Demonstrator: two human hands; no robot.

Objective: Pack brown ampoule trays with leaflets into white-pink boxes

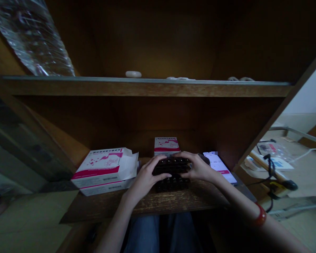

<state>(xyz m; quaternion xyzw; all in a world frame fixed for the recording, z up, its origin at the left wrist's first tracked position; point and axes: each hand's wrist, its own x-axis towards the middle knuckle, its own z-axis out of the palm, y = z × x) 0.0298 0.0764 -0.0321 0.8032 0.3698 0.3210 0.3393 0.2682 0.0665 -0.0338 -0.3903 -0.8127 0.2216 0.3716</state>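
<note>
Both hands grip the sides of a dark, glossy bundle [172, 168] that looks like rows of small brown vials. My left hand [149, 174] curls round its left side, thumb across the front. My right hand [196, 167] holds its right side, fingers over the top. More dark, shiny rounded pieces [172, 183] sit just below on the wooden shelf board [158, 203]; whether they belong to the same bundle, I cannot tell. Behind the hands stands a small pink-and-white box [166, 144]. To the left, two larger pink-and-white cartons [102, 165] are stacked, an end flap of the upper one lifted.
A lit phone [219, 167] lies right of my right hand, near a dark round object [204, 159]. Overhead runs a shelf edge [147, 88] bearing a white oval object [133, 74] and clear plastic packaging [39, 42]. A bed-like frame [302, 168] stands at right.
</note>
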